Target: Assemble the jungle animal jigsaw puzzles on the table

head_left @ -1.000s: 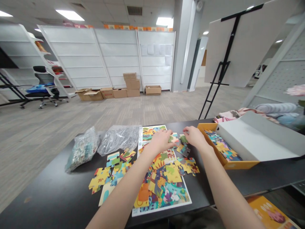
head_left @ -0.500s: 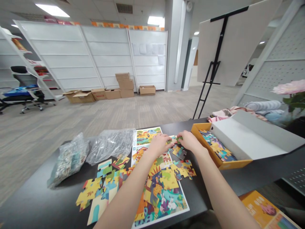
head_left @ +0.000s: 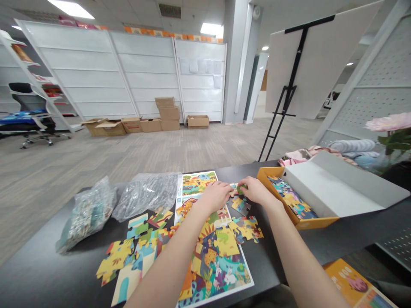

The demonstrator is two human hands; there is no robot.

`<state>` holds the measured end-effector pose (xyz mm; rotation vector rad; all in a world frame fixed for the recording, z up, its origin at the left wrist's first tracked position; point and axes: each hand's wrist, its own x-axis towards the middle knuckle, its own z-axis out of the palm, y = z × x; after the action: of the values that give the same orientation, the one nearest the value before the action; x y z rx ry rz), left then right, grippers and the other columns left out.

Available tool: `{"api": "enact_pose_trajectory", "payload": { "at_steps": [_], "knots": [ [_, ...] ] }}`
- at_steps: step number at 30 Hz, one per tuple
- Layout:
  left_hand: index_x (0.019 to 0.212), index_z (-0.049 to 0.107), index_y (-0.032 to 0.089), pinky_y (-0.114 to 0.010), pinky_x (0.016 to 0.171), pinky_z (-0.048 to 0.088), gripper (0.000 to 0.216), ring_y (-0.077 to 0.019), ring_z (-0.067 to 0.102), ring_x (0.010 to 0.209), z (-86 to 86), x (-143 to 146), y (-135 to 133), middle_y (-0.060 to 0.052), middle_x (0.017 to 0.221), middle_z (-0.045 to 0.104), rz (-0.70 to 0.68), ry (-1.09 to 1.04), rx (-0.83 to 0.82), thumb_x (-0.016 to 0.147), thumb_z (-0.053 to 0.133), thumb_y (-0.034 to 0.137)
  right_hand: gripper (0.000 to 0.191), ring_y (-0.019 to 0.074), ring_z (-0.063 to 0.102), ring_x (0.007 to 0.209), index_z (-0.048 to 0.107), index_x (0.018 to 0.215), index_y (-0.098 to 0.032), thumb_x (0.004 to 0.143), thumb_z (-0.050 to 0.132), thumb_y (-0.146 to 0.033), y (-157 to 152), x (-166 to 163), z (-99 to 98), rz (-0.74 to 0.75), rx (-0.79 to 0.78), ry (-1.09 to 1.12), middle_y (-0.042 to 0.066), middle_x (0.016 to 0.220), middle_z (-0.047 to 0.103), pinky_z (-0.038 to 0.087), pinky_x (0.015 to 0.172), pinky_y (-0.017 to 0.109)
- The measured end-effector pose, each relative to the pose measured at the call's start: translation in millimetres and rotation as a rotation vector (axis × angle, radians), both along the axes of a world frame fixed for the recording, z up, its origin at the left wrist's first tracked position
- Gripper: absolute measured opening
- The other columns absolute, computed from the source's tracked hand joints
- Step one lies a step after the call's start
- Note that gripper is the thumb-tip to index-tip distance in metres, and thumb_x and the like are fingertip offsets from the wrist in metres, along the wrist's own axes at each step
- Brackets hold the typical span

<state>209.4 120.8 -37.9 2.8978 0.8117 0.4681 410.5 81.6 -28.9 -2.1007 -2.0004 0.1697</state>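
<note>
Upper left of the frame, a bright rectangular ceiling light panel [head_left: 72, 8] glows over tall white panelled walls [head_left: 144, 72]. Brown cardboard boxes [head_left: 167, 113] line the grey carpeted floor [head_left: 160, 149]. At far left sits a black office chair [head_left: 28, 111]. A grey square pillar [head_left: 234, 60] stands in the centre, and a black easel with a white board [head_left: 308, 64] at upper right.

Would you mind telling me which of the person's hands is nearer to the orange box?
The right hand is nearer, just left of the orange box; the left hand lies farther left, over the puzzle sheet.
</note>
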Motion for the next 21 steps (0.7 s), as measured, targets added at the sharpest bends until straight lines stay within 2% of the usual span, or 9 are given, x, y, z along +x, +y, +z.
{"api": "enact_pose_trajectory", "payload": {
  "at_steps": [8,17,21],
  "knots": [
    [0.109,0.07,0.022,-0.038,0.103,0.045,0.029,-0.0234,0.06,0.109,1.5,3.0,-4.6,-0.008,0.111,0.072,-0.045,0.037,0.034,0.097,0.044,0.018,0.031,0.0223,0.066,0.102,0.078,0.105,-0.016,0.087,0.053,-0.009,0.7,-0.8,-1.5,0.012,0.014,-0.006,0.012,0.108,0.072,0.045,0.092,0.025],
    [0.111,0.071,0.024,-0.04,0.097,0.049,0.03,-0.0261,0.059,0.108,2.6,3.0,-11.1,-0.011,0.117,0.064,0.053,0.033,0.038,0.096,0.045,0.021,0.026,0.0226,0.067,0.099,0.078,0.104,-0.018,0.086,0.059,-0.017,1.8,2.3,-5.9,-0.002,0.017,0.008,0.012,0.108,0.072,0.046,0.09,0.026],
    [0.116,0.069,0.028,-0.041,0.093,0.051,0.031,-0.0276,0.06,0.107,2.5,0.6,-12.1,-0.01,0.116,0.064,0.079,0.027,0.028,0.097,0.045,0.024,0.024,0.0243,0.066,0.104,0.077,0.104,-0.017,0.084,0.065,-0.024,1.4,3.4,-6.7,0.013,0.021,0.017,0.013,0.111,0.071,0.045,0.093,0.026]
  ]
}}
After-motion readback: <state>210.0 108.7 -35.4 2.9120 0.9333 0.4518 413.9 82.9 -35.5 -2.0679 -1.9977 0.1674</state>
